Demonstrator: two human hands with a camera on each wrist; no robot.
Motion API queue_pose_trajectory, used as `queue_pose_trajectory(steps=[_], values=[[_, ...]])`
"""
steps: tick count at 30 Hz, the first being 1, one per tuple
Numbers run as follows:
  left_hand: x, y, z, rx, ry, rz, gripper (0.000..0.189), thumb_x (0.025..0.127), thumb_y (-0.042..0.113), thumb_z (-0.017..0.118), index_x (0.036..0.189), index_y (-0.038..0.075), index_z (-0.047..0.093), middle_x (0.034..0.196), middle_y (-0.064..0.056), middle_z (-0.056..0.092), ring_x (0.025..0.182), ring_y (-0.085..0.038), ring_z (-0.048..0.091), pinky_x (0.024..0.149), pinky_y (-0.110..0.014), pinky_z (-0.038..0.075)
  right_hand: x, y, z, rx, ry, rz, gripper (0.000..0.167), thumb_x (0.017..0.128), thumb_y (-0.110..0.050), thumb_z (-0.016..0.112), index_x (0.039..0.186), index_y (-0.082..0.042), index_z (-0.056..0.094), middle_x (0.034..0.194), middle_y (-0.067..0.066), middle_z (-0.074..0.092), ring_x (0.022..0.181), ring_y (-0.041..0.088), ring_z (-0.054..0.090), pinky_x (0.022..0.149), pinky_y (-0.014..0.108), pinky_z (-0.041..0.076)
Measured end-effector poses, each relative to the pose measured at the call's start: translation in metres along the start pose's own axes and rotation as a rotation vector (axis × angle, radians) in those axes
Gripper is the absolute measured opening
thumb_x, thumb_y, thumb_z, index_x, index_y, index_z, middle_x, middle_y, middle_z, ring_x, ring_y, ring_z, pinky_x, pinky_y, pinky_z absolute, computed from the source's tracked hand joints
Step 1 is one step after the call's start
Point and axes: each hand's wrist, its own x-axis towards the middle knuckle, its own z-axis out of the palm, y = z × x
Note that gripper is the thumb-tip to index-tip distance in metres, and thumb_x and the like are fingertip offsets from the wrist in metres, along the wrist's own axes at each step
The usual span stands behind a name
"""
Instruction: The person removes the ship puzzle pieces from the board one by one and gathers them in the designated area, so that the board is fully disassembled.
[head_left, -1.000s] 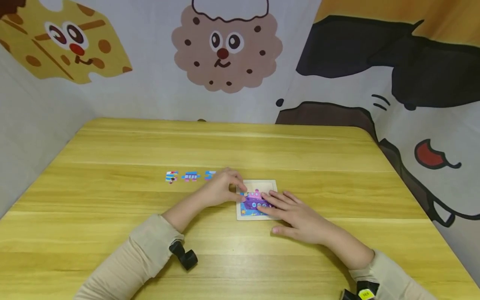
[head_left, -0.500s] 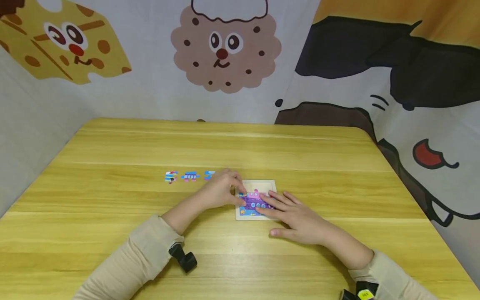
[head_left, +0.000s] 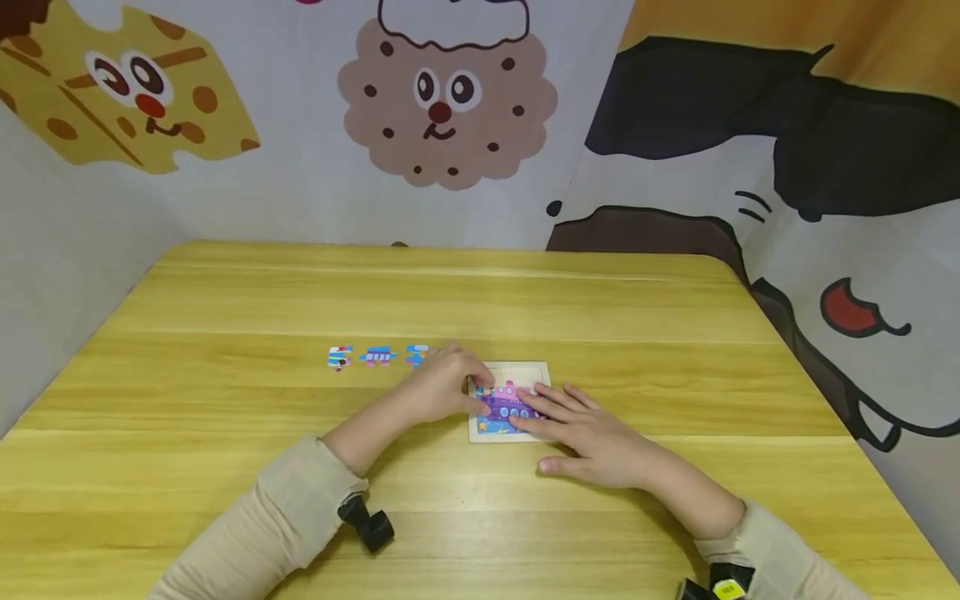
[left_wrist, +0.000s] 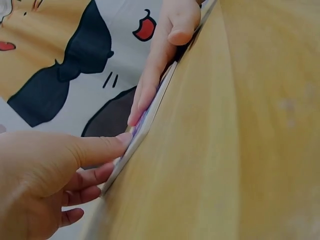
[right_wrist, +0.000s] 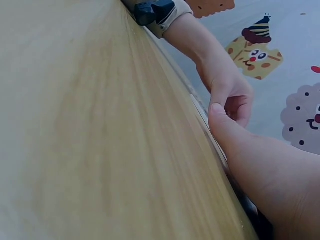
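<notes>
I read this as piece-seating: left grip [head_left: 446,385] narrow at the left of the puzzle [head_left: 501,402], pinch unclear, right grip [head_left: 598,442] spread flat; next, press flush.

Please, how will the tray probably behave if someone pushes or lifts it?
The tray looks thin and straight-edged, so probably stiff and light. It lies flat, so likely slides rather than rolls. Its pieces lie uncovered, so tilting might spill them.
</notes>
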Motion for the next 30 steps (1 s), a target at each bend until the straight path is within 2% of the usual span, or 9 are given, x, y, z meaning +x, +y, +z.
queue_pose_trajectory(steps=[3, 7, 13, 18, 25, 30], values=[[-0.001, 0.007, -0.001, 0.065, 0.001, -0.025, 0.037, 0.073, 0.028, 0.084, 0.103, 0.010, 0.074, 0.097, 0.002, 0.069, 0.089, -0.015, 0.051, 0.085, -0.039, 0.038, 0.000, 0.001, 0.001, -0.003, -0.001, 0.001, 0.061, 0.096, -0.049, 0.049, 0.151, -0.031, 0.029, 0.159, -0.001, 0.013, 0.144, 0.024, 0.008, 0.110, 0.057, 0.006], [-0.003, 0.014, -0.002, 0.148, 0.007, -0.032, 0.033, 0.072, 0.029, 0.084, 0.098, 0.010, 0.075, 0.099, -0.002, 0.067, 0.095, -0.020, 0.052, 0.087, -0.043, 0.039, -0.001, 0.002, 0.002, -0.008, 0.003, -0.001, 0.061, 0.096, -0.049, 0.050, 0.151, -0.031, 0.030, 0.159, 0.000, 0.013, 0.144, 0.024, 0.008, 0.110, 0.056, 0.006], [-0.002, 0.013, -0.001, 0.157, 0.027, -0.035, 0.030, 0.069, 0.029, 0.086, 0.090, 0.011, 0.076, 0.092, 0.000, 0.063, 0.087, -0.017, 0.051, 0.082, -0.038, 0.041, -0.001, 0.002, 0.002, -0.006, 0.008, -0.002, 0.061, 0.096, -0.049, 0.050, 0.150, -0.031, 0.030, 0.159, -0.001, 0.013, 0.144, 0.025, 0.008, 0.110, 0.056, 0.006], [-0.001, 0.010, 0.002, 0.064, 0.025, -0.063, 0.027, 0.070, 0.027, 0.087, 0.088, 0.011, 0.074, 0.088, 0.002, 0.063, 0.085, -0.016, 0.051, 0.081, -0.037, 0.042, -0.002, 0.002, 0.001, 0.002, 0.009, -0.005, 0.060, 0.096, -0.048, 0.051, 0.150, -0.030, 0.032, 0.158, 0.000, 0.014, 0.144, 0.025, 0.009, 0.110, 0.057, 0.006], [-0.001, 0.007, 0.003, -0.120, 0.018, -0.076, 0.018, 0.074, 0.013, 0.083, 0.086, 0.008, 0.071, 0.077, 0.004, 0.062, 0.067, -0.010, 0.053, 0.063, -0.024, 0.048, -0.002, 0.001, 0.000, -0.016, 0.011, -0.004, 0.061, 0.095, -0.049, 0.051, 0.150, -0.030, 0.033, 0.158, 0.000, 0.015, 0.144, 0.025, 0.011, 0.110, 0.056, 0.008], [-0.001, 0.003, 0.003, -0.210, 0.022, -0.073, 0.015, 0.075, 0.008, 0.081, 0.083, 0.009, 0.068, 0.073, 0.005, 0.060, 0.067, -0.011, 0.055, 0.063, -0.025, 0.048, 0.000, -0.001, -0.001, -0.029, 0.021, -0.006, 0.060, 0.095, -0.051, 0.051, 0.149, -0.029, 0.035, 0.158, 0.000, 0.017, 0.143, 0.025, 0.013, 0.110, 0.056, 0.010]])
